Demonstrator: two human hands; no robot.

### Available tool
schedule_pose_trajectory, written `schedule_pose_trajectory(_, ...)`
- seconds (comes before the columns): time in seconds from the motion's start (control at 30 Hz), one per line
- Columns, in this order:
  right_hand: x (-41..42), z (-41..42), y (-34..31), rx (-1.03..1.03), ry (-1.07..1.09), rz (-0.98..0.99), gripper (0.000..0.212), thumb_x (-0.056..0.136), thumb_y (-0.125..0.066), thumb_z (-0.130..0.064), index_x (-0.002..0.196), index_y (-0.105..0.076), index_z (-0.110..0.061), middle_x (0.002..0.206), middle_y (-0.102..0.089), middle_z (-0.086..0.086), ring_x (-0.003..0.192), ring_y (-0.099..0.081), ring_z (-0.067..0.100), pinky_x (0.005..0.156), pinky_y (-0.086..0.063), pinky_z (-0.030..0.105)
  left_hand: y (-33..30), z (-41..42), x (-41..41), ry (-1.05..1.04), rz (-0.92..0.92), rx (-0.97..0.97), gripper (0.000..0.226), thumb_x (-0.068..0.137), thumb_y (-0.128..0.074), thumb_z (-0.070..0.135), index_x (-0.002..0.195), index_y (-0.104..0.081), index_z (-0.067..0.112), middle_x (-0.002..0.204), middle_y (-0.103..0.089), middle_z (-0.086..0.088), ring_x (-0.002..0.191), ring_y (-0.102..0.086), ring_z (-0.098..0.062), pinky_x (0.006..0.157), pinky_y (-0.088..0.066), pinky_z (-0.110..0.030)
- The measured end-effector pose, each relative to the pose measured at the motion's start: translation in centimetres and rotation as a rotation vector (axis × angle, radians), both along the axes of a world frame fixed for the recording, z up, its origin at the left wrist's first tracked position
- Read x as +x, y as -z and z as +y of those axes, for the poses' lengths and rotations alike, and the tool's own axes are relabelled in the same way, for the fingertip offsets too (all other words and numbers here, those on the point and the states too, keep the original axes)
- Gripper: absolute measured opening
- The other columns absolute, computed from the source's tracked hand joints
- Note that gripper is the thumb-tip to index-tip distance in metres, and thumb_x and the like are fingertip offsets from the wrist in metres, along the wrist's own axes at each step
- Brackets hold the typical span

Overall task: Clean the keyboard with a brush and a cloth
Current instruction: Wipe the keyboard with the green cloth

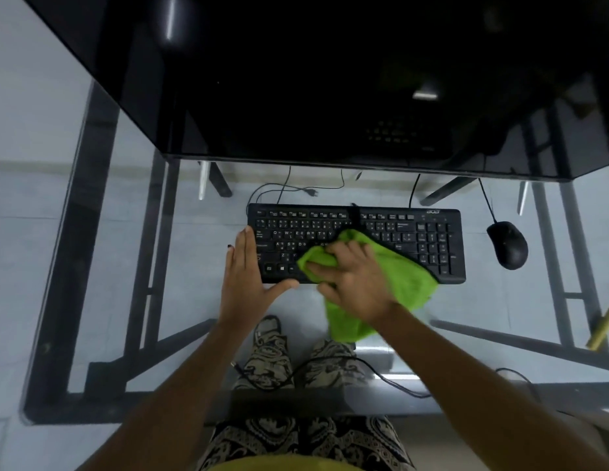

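A black keyboard (355,244) lies flat on a glass tabletop (92,266), just in front of a dark monitor (313,73). The right hand (350,277) grips a bunched green cloth (398,280) and presses it on the keys at the keyboard's middle. The left hand (245,280), open with fingers straight, rests against the keyboard's left end. A black mouse (507,244) sits to the right, apart from the keyboard.

A glass counter (466,300) on a dark metal frame (102,253) shows a pale tiled floor (34,212) beneath. A glossy black monitor (330,79) fills the top, catching faint reflections of light.
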State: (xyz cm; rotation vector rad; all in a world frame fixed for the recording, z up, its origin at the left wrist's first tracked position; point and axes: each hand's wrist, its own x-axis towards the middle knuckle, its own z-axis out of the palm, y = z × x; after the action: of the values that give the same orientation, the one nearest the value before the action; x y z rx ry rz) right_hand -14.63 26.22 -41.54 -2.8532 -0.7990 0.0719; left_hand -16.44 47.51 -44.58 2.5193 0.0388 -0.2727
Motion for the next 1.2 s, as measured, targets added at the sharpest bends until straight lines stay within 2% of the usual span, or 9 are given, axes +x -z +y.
schedule_pose_trajectory(0.1,0.4,2.8,-0.3,-0.027,-0.058,0.02,0.034,0.082,-0.05,-0.04,0.111,-0.068,-0.036,0.102,-0.056,0.004,0.089,-0.048,0.025,0.077,-0.038,0.039,0.3,0.3,0.0,-0.001,-0.002,-0.029,0.122,0.066,-0.038,0.088,0.151,-0.005,0.007,0.159,-0.013,-0.011,0.146,-0.007,-0.02,0.118,-0.004,-0.035)
schedule_pose_trajectory(0.3,0.0,-2.9,-0.6,-0.067,-0.101,0.007,0.037,0.077,-0.052,-0.036,0.11,-0.068,-0.036,0.1,-0.058,0.007,0.086,-0.052,0.027,0.076,-0.034,0.038,-0.6,0.1,0.2,-0.072,0.012,-0.109,0.123,0.063,-0.061,0.077,0.152,-0.007,0.012,0.158,-0.016,-0.008,0.145,-0.011,-0.022,0.12,-0.011,-0.042)
schedule_pose_trajectory(0.47,0.0,4.0,0.1,0.008,-0.077,0.025,0.031,0.08,-0.053,-0.035,0.107,-0.07,-0.035,0.099,-0.058,0.004,0.085,-0.052,0.024,0.074,-0.038,0.038,-0.5,0.4,0.4,-0.078,0.021,-0.148,0.117,0.064,-0.066,0.068,0.15,-0.012,0.011,0.153,-0.029,-0.014,0.137,-0.028,-0.031,0.11,-0.03,-0.055)
schedule_pose_trajectory(0.6,0.5,1.1,-0.1,-0.032,-0.096,0.028,0.035,0.08,-0.05,-0.037,0.111,-0.068,-0.037,0.104,-0.059,0.005,0.091,-0.051,0.023,0.078,-0.041,0.038,-0.8,0.3,0.3,-0.071,0.007,-0.165,0.119,0.064,-0.067,0.067,0.151,-0.009,0.011,0.156,-0.022,-0.011,0.142,-0.019,-0.028,0.114,-0.025,-0.054)
schedule_pose_trajectory(0.67,0.3,-2.9,0.0,-0.014,-0.016,0.014,0.038,0.078,-0.051,-0.038,0.111,-0.07,-0.035,0.104,-0.06,0.008,0.093,-0.053,0.026,0.078,-0.045,0.04,-0.7,0.4,0.3,-0.079,0.028,-0.168,0.121,0.062,-0.063,0.072,0.152,-0.007,0.014,0.158,-0.018,-0.008,0.144,-0.015,-0.027,0.116,-0.022,-0.052)
schedule_pose_trajectory(0.77,1.0,-6.9,0.1,0.065,0.342,-0.011,0.037,0.078,-0.062,-0.033,0.113,-0.07,-0.027,0.099,-0.058,0.015,0.087,-0.056,0.034,0.077,-0.05,0.048,-0.6,0.3,0.3,-0.086,0.029,-0.174,0.121,0.062,-0.064,0.072,0.152,-0.005,0.015,0.159,-0.016,-0.006,0.145,-0.013,-0.026,0.118,-0.02,-0.05)
schedule_pose_trajectory(0.9,2.9,-1.7,0.6,0.104,0.596,-0.041,0.043,0.081,-0.06,-0.037,0.122,-0.064,-0.026,0.107,-0.056,0.018,0.09,-0.055,0.035,0.081,-0.051,0.043,-0.4,0.2,0.3,-0.085,0.008,-0.165,0.118,0.063,-0.067,0.068,0.152,-0.009,0.015,0.157,-0.02,-0.008,0.144,-0.015,-0.024,0.119,-0.014,-0.045)
schedule_pose_trajectory(1.07,4.2,10.5,0.7,0.122,0.376,-0.105,0.041,0.081,-0.061,-0.042,0.117,-0.063,-0.022,0.099,-0.058,0.011,0.083,-0.056,0.027,0.074,-0.046,0.035,0.4,0.1,0.8,-0.092,-0.044,-0.16,0.104,0.065,-0.083,0.033,0.146,-0.02,0.01,0.14,-0.042,-0.013,0.124,-0.041,-0.032,0.099,-0.042,-0.057)
schedule_pose_trajectory(1.2,5.0,6.6,0.6,0.128,0.271,-0.105,0.049,0.073,-0.074,-0.04,0.118,-0.066,-0.024,0.103,-0.059,0.013,0.089,-0.058,0.029,0.081,-0.048,0.038,0.7,0.2,0.9,-0.076,-0.06,-0.161,0.103,0.068,-0.081,0.036,0.148,-0.019,0.015,0.137,-0.041,-0.01,0.116,-0.043,-0.03,0.091,-0.047,-0.054)
